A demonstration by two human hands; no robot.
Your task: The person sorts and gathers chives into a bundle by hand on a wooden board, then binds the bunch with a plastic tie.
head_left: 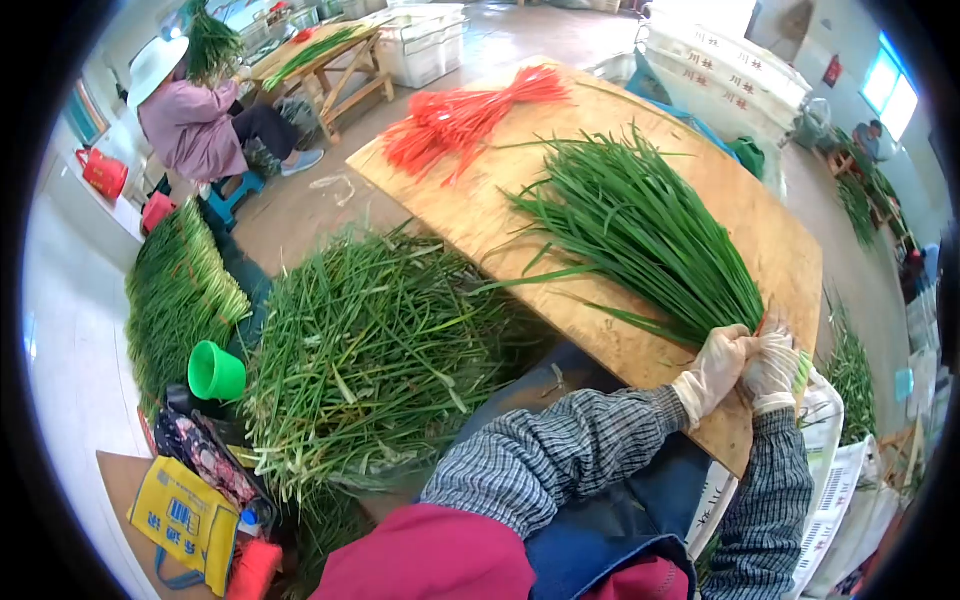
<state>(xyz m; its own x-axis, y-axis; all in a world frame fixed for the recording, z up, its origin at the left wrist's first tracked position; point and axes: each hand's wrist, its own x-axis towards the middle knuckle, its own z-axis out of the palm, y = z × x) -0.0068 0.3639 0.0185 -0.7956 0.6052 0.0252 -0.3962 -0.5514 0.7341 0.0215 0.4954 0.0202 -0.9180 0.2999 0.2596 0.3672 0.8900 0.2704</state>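
Observation:
A thick bundle of long green garlic chives (650, 230) lies across the wooden board, leaves fanned toward the far side. Its stem end is at the board's near right edge, where both my hands meet in white gloves. The fingers of my left hand (718, 365) are pinched together beside the stems, by a thin red tie (762, 322) that shows there. My right hand (772, 365) closes around the stem end, and pale cut stems (803, 372) stick out beside it. My fingers mostly hide the tie's ends.
Loose red ties (460, 115) are piled on the wooden board (440, 195). Left of it rises a heap of loose green leaves (360, 350), near a green bucket (217, 371) and stacked bundles (185, 300). White crates (720, 80) stand behind. A person (195, 120) sits at another table.

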